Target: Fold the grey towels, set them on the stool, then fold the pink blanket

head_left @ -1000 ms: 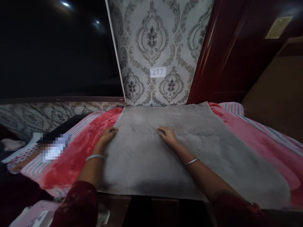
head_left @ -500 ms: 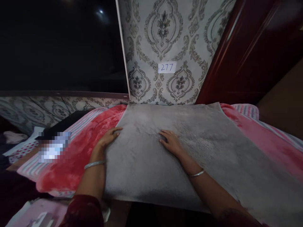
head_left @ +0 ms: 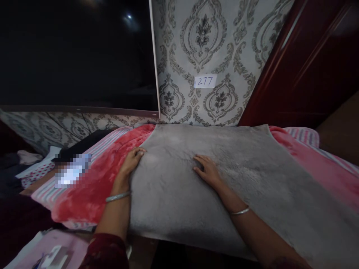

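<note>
A grey, soft-looking cloth (head_left: 179, 201) lies spread out in front of me, with small wrinkles near its middle. At its left edge is my left hand (head_left: 133, 160), the fingers bent and the thumb close to the fingertips, closed on the cloth's border. My right hand (head_left: 209, 170) rests on the middle of the cloth, palm down, its fingers stretched forward and the thumb apart. Beneath the grey cloth, a red plush blanket (head_left: 92, 186) with a striped border shows on the left, and its pink-red part (head_left: 316, 168) shows on the right.
A large dark screen (head_left: 75, 56) stands at the back left. Patterned wallpaper carries a paper label (head_left: 205, 81) reading 277. A dark red glossy panel (head_left: 297, 74) rises at the back right. A blurred-out bright object (head_left: 73, 172) lies on the striped border; a white item (head_left: 57, 257) is at lower left.
The view has shifted slightly, so everything sits a little further right. My left fingers have drawn in toward the thumb at the cloth's edge. My right hand stays on the cloth.
</note>
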Action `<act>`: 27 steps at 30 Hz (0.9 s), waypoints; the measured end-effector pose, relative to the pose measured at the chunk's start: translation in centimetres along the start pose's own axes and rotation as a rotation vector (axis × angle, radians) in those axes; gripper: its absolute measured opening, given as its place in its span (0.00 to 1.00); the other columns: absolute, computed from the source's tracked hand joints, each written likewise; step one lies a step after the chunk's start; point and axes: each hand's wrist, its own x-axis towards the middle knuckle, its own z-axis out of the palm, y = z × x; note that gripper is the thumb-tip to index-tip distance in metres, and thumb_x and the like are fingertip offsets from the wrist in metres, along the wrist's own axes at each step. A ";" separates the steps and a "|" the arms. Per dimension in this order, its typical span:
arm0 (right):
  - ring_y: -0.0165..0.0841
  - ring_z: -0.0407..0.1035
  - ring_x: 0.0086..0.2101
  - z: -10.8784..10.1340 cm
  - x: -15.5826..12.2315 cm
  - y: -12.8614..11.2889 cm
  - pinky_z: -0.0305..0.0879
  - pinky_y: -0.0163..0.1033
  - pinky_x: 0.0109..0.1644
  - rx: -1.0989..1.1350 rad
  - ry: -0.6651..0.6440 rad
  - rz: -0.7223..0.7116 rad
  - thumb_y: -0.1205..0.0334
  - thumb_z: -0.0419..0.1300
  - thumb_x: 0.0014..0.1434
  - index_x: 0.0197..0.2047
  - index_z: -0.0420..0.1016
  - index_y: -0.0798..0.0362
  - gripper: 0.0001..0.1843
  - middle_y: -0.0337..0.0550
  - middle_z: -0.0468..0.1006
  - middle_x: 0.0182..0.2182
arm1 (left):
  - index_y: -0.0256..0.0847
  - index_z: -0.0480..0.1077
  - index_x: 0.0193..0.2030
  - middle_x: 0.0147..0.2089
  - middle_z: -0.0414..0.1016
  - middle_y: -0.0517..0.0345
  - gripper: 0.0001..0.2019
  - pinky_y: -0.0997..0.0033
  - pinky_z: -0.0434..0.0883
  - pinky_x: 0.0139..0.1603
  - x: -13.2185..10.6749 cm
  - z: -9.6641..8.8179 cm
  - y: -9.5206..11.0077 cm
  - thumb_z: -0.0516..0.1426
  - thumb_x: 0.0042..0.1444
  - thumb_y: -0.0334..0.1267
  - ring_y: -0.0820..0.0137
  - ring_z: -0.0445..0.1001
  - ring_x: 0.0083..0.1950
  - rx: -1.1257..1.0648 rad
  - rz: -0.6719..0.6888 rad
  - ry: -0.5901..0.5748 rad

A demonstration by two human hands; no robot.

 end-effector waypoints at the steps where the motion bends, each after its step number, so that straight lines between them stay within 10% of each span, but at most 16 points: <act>1: 0.45 0.65 0.58 -0.1 0.0 -0.1 0.60 0.55 0.63 -0.003 0.012 -0.019 0.55 0.60 0.61 0.60 0.75 0.51 0.24 0.51 0.73 0.59 | 0.40 0.75 0.37 0.40 0.77 0.54 0.14 0.59 0.71 0.55 -0.2 -0.2 0.4 0.55 0.52 0.46 0.62 0.73 0.45 -0.017 -0.003 0.017; 8: 0.48 0.61 0.60 -0.9 0.2 -1.6 0.58 0.56 0.62 -0.144 0.066 -0.047 0.55 0.62 0.61 0.64 0.69 0.51 0.29 0.53 0.69 0.63 | 0.41 0.74 0.38 0.39 0.73 0.57 0.16 0.64 0.69 0.52 -1.0 -1.2 1.8 0.56 0.51 0.51 0.64 0.71 0.45 -0.080 0.020 0.090; 14: 0.41 0.68 0.48 -1.2 0.5 -2.4 0.63 0.48 0.53 -0.116 0.076 -0.097 0.67 0.57 0.64 0.46 0.80 0.49 0.12 0.48 0.79 0.46 | 0.41 0.74 0.37 0.39 0.73 0.56 0.16 0.62 0.68 0.54 -0.7 -1.1 1.6 0.56 0.52 0.52 0.63 0.72 0.45 -0.039 0.043 0.076; 27: 0.39 0.66 0.38 -1.4 0.2 -2.6 0.62 0.43 0.44 -0.128 0.261 -0.105 0.65 0.49 0.70 0.39 0.73 0.51 0.13 0.46 0.75 0.35 | 0.41 0.75 0.40 0.43 0.77 0.51 0.15 0.53 0.68 0.59 -0.4 -0.8 0.0 0.53 0.52 0.45 0.59 0.73 0.49 0.156 0.076 -0.002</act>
